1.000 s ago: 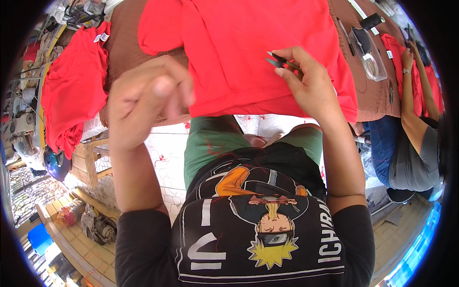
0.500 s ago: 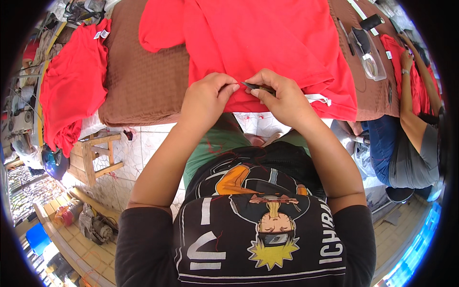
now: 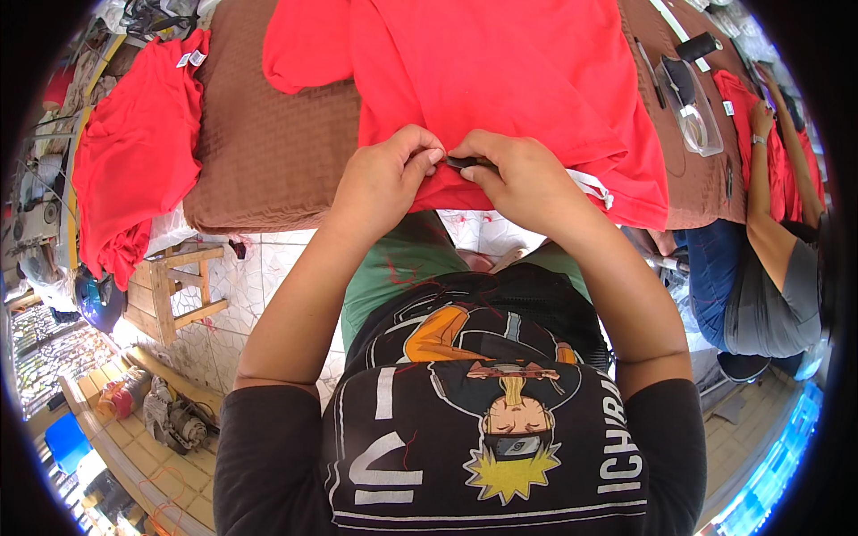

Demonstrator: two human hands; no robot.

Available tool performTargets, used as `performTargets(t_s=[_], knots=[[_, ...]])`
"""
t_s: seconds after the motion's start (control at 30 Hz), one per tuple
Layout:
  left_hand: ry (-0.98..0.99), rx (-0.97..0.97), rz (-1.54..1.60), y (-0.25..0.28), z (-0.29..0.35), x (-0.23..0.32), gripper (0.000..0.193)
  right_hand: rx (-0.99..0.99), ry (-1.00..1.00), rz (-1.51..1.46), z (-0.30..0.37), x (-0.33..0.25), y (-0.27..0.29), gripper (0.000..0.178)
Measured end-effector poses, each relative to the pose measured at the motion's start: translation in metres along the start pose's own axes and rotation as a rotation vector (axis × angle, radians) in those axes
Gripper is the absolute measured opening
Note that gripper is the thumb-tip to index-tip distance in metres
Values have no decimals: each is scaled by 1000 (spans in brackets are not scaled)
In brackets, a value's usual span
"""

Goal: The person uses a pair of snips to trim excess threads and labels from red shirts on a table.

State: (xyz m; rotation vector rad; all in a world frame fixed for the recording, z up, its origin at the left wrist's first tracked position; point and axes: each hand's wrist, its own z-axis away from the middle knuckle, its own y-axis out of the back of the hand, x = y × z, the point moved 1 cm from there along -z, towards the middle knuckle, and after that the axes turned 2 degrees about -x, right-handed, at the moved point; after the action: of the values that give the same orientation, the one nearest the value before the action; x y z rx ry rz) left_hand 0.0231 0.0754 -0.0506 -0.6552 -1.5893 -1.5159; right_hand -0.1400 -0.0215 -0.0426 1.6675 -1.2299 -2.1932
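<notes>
A red garment (image 3: 509,80) lies spread over the brown-covered table in front of me. My left hand (image 3: 382,179) is closed in a pinch on the garment's near edge. Close to those fingertips, my right hand (image 3: 527,183) grips small dark thread snips (image 3: 461,163), their tip pointing left at the pinched edge. The fingers cover most of the snips, so whether the blades are apart cannot be seen. A white cord or strip (image 3: 590,185) sticks out from the garment just right of my right hand.
Brown quilted cloth (image 3: 277,152) covers the table. Another red garment (image 3: 138,152) hangs at the left, above a wooden stool (image 3: 165,295). Toward the right lie a clear plastic case (image 3: 693,112), a black cylinder (image 3: 697,46) and a pen (image 3: 651,76). A co-worker (image 3: 764,286) handles red cloth at far right.
My right hand has shifted slightly left, bringing the snips up to the left fingertips; less of the blades shows now. The left hand keeps its pinch.
</notes>
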Motion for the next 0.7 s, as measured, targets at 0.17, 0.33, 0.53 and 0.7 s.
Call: performTargets(t_s=[0.17, 0.33, 0.53, 0.7], knots=[[12, -10, 35, 2, 2, -4, 12, 80, 42, 30, 1, -4, -9, 16], [-274, -104, 21, 38, 7, 8, 17, 106, 51, 36, 11, -5, 3, 17], [76, 89, -122, 54, 7, -5, 20, 199, 78, 127, 26, -8, 57, 25], [-44, 64, -331, 25, 17, -8, 21, 196, 88, 397, 39, -19, 111, 26]])
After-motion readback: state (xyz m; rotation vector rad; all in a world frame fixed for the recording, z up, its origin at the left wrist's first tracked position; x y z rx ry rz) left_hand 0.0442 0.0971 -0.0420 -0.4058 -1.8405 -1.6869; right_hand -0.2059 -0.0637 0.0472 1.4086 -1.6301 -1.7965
